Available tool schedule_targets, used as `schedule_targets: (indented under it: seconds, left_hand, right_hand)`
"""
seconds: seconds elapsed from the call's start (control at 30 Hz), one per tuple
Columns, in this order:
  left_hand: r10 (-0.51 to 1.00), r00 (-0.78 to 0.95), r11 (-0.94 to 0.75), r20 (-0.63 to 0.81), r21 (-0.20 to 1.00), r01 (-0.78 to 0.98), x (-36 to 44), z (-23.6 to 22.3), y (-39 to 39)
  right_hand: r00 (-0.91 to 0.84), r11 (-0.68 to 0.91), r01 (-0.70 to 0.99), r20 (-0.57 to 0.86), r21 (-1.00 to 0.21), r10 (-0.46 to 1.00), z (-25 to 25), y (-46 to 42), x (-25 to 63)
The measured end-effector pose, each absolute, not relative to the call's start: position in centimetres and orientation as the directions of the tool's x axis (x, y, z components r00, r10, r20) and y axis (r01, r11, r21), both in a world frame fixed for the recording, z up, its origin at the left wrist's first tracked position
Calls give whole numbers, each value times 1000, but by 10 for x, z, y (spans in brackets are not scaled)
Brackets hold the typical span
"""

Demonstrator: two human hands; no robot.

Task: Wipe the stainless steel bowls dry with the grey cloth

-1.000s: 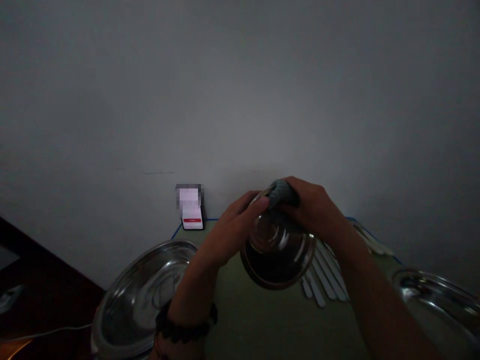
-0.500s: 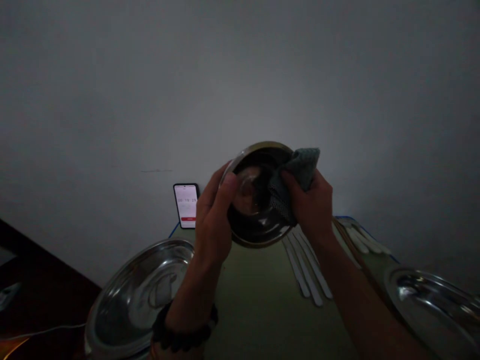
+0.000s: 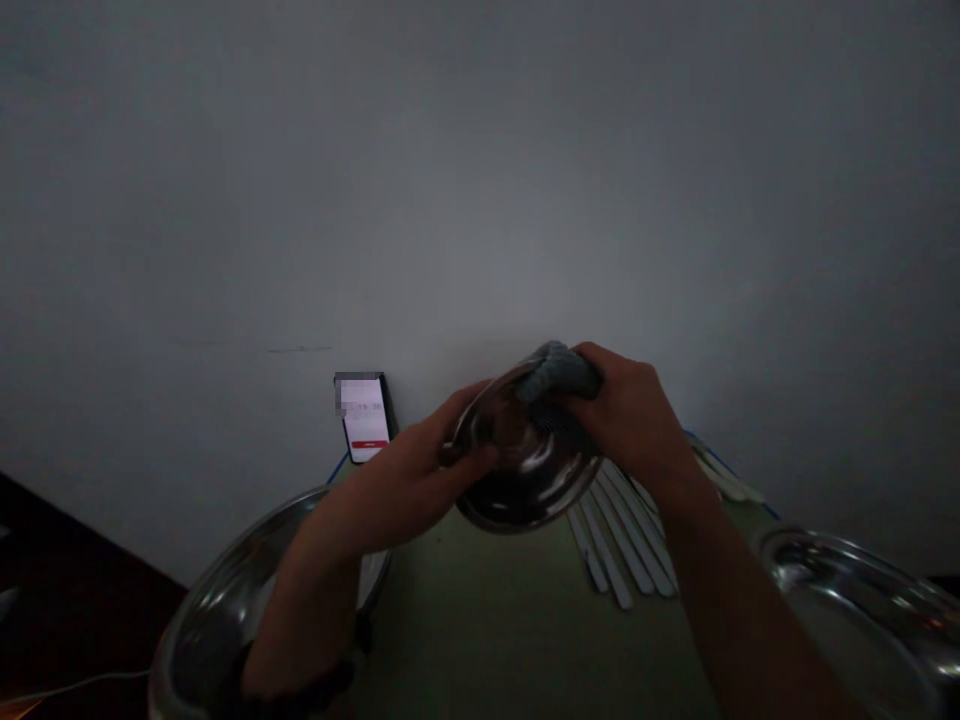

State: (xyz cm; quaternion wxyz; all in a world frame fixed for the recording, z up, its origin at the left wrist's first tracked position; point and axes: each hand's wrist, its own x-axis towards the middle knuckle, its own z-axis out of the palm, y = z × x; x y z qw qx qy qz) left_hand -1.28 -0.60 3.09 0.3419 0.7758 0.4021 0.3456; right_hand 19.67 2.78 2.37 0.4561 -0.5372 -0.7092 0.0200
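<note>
A shiny metal bowl (image 3: 517, 500) is held up above the table, tilted so that its inside faces me. My left hand (image 3: 420, 470) is closed on the bowl's left rim, thumb over the inner side. My right hand (image 3: 626, 410) grips a grey-green cloth (image 3: 559, 375) and presses it over the bowl's upper right rim. Part of the cloth hangs down inside the bowl, dark and hard to make out. The right fingers are partly hidden behind the cloth.
A large metal basin (image 3: 202, 610) stands at the left, another metal basin (image 3: 855, 600) at the right. Several flat metal utensil handles (image 3: 622, 540) lie on the greenish table (image 3: 480, 620). A lit phone (image 3: 366, 420) leans on the wall (image 3: 480, 180).
The bowl has come lower and turned in my hands. My left forearm now lies flatter. The cloth has shifted from the inner right side to over the upper right rim.
</note>
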Motion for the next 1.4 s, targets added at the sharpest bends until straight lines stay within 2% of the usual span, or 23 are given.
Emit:
schedule_targets:
  seconds: [0.1,0.23,0.37,0.53,0.67,0.77,0.87,0.93,1.0,1.1,1.23,1.33,1.4]
  left_hand:
    - [900,353,-428,257,677,598,-9,34,-10]
    - [909,298,-418,293,614,670,-5,39,-11]
    - [905,264,-423,333,647,635,-12,44,-14]
    - [882,67,-423,466,721,549,-18,46,-21]
    - [814,-54,-496,578,741,454,-6,45,-17]
    - [768,-106,-580,632,755,305,8,42,-10]
    - [879,-111,-452,464,884,119,12,40,-6]
    - [951,-67,-298,303,952,71,6,41,-5]
    - [976,-25,-215,218,973,87,-4,41,-5]
    - [979,68,-201,192,963,177,-15,39,-5]
    - [938,280,-279,201,921,273,-14,31,-6]
    - [935,311,-237,170,953,191,-10,26,-4]
    - [946,302,-150,115,984,93,-8,24,-2]
  right_hand:
    - [-29,397,780,605,-484,796,25,24,191]
    - [0,356,812,610,-463,792,21,26,184]
    - [54,363,788,643,-497,764,16,29,177]
    - [215,442,665,721,-602,658,12,30,169]
    - [267,465,528,658,-711,704,10,34,165]
    - [250,443,416,568,-794,784,6,39,163]
    - [164,428,338,500,-838,850,1,46,167]
    - [81,434,374,495,-820,865,-3,51,175]
    - [12,457,469,523,-755,852,-4,54,185]
    - [-70,494,600,574,-629,816,0,52,199]
    - [-146,525,669,600,-526,787,10,41,201]
    - [-71,544,673,689,-501,721,15,35,196]
    - [39,593,652,802,-472,596,17,34,192]
